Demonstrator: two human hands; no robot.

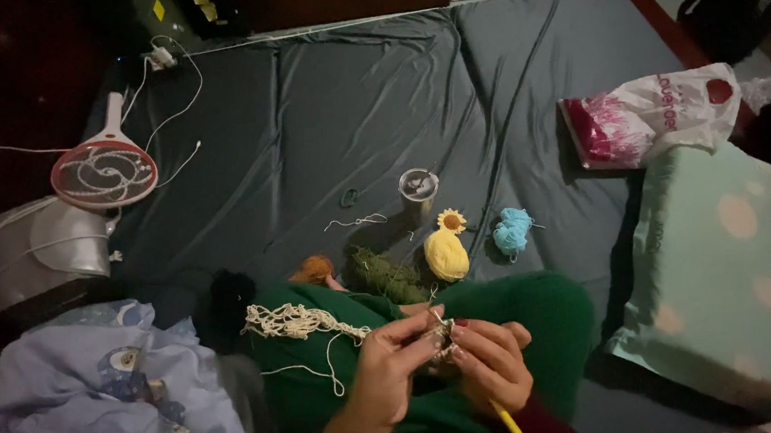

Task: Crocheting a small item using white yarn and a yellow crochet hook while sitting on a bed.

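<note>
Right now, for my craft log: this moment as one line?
left hand: pinches cream yarn | right hand: yellow crochet hook | yarn balls on mattress

Yarn balls on the mattress beyond the hands, racket far left, bag right.

L hand & R hand pinch cream crochet piece over green lap, yellow hook in R, yarn balls on bed nearby.
</note>
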